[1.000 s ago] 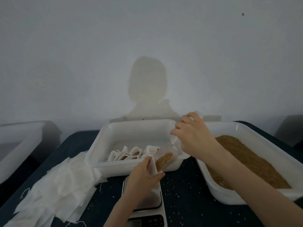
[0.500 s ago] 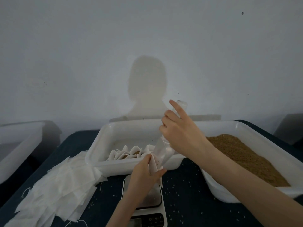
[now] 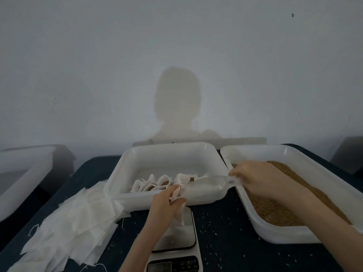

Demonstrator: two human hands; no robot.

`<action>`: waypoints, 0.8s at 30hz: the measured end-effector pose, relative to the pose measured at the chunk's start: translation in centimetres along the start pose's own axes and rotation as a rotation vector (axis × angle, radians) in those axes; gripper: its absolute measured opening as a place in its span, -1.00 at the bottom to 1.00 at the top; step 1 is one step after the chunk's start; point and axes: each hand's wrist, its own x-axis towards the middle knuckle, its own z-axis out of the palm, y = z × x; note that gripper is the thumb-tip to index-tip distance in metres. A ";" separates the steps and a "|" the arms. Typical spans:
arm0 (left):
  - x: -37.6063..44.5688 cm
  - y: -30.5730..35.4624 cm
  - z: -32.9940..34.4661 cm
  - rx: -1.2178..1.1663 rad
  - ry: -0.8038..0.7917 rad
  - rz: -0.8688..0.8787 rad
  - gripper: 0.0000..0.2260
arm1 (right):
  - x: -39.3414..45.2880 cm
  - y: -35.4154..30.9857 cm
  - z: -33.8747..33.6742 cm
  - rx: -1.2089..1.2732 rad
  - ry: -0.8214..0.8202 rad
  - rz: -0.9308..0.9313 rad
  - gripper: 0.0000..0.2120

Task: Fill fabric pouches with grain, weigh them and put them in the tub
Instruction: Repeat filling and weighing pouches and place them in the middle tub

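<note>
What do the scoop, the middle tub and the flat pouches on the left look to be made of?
Scoop: probably clear plastic, since the tub wall shows faintly through it. Middle tub: white plastic with a smooth, slightly glossy finish and rounded moulded rim. Pouches: thin white fabric, likely non-woven or gauze; matte, limp, faintly translucent where layers overlap, with loose strings.

On my bench [image 3: 225, 232]: tub [image 3: 167, 154] centre, filled pouches [image 3: 155, 184] inside; grain tray [image 3: 294, 235] right of it; empty pouches [image 3: 74, 228] left; scale [image 3: 176, 250] before the tub.
</note>
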 end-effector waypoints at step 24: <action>-0.8 -4.3 0.4 0.478 -0.152 0.119 -0.78 | -1.5 6.2 7.9 0.044 -0.434 0.583 -0.80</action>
